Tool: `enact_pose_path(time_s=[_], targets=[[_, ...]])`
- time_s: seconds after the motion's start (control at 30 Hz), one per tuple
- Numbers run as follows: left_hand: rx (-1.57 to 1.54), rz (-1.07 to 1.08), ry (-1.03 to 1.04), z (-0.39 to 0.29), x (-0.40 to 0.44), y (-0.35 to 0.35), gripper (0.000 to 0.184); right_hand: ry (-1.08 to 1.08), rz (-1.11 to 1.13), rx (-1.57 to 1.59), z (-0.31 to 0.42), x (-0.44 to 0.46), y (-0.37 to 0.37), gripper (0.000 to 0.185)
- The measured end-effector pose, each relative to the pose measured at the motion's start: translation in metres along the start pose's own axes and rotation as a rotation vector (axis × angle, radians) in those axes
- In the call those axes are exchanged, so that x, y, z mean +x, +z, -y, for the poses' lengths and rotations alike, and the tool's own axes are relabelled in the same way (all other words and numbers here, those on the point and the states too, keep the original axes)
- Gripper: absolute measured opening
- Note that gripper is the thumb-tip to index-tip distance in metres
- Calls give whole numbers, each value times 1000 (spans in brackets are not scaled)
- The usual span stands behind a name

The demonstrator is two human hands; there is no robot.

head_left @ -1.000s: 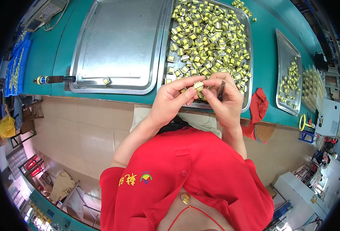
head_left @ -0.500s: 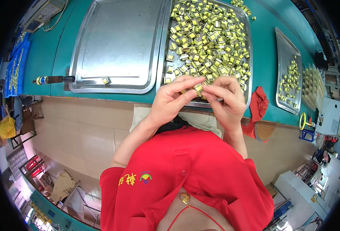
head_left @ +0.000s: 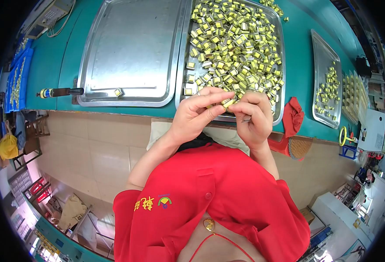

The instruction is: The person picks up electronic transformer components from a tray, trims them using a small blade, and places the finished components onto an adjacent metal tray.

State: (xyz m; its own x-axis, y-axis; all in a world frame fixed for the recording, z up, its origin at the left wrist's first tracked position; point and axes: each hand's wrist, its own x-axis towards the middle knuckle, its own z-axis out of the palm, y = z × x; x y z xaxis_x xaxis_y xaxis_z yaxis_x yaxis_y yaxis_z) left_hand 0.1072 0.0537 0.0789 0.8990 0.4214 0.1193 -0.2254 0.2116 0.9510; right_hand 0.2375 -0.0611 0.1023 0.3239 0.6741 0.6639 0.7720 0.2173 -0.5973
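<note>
Over the near edge of a metal tray [head_left: 278, 114] heaped with small yellow-and-silver components, both my hands meet. Thumb and fingers of my left hand [head_left: 197, 112] pinch one yellow component [head_left: 228, 103]. My right hand [head_left: 254, 117] touches the same part from the right, its fingers curled; a thin dark tool shows partly inside that hand, mostly hidden. To the left, a second metal tray [head_left: 129, 56] bears a single component [head_left: 119, 92] near its front edge.
A black-handled tool [head_left: 60, 92] lies left of the trays. A red cloth [head_left: 292, 117] hangs near the table's front edge. Farther right are a smaller tray [head_left: 318, 78] of components and a stack of pale racks [head_left: 355, 98]. Blue bins [head_left: 25, 74] stand at far left.
The component between my hands has shifted slightly toward me and right. My right fingers have curled in, and the dark tool that stuck up from that hand is now mostly hidden.
</note>
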Motion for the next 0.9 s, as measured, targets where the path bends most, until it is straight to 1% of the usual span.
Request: enact_pose_path(time_s=[0.03, 0.1, 0.2, 0.23, 0.27, 0.33, 0.43, 0.53, 0.57, 0.67, 0.8, 0.83, 0.9], targets=[[15, 4, 21, 1, 0, 0, 33, 0, -12, -4, 0, -1, 1, 21], [-31, -27, -59, -4, 0, 1, 32, -3, -39, -15, 0, -1, 3, 20], [-173, -91, -151, -6, -1, 5, 30, 213, -55, 103, 2, 2, -8, 17], [-230, -119, -180, -5, -1, 5, 29, 317, -157, 112, -5, -1, -13, 15], [-332, -158, -223, -2, 0, 3, 28, 335, -200, -55, -12, 4, -23, 14], [-613, -209, -192, 2, 4, -1, 31, 429, -104, -206, -24, 15, -44, 15], [-866, -199, -232, 6, 7, -7, 37, 495, 88, -245, -43, 15, -54, 18], [-1070, -198, -303, 11, 4, -8, 39, 467, 259, -187, -41, 22, -51, 21], [-1084, -193, -306, 12, 4, -7, 39, 454, 295, -224, -40, 25, -47, 24], [-1097, -174, -311, 10, 4, -5, 36, 499, 303, -294, -35, 30, -39, 25], [-1101, -179, -314, 5, 4, -6, 35, 460, 268, -256, -35, 30, -40, 24], [-1099, -180, -311, 5, 3, -6, 36, 456, 250, -239, -35, 29, -42, 24], [-1089, -164, -297, 6, 3, -6, 36, 531, 211, -56, -35, 24, -46, 22]])
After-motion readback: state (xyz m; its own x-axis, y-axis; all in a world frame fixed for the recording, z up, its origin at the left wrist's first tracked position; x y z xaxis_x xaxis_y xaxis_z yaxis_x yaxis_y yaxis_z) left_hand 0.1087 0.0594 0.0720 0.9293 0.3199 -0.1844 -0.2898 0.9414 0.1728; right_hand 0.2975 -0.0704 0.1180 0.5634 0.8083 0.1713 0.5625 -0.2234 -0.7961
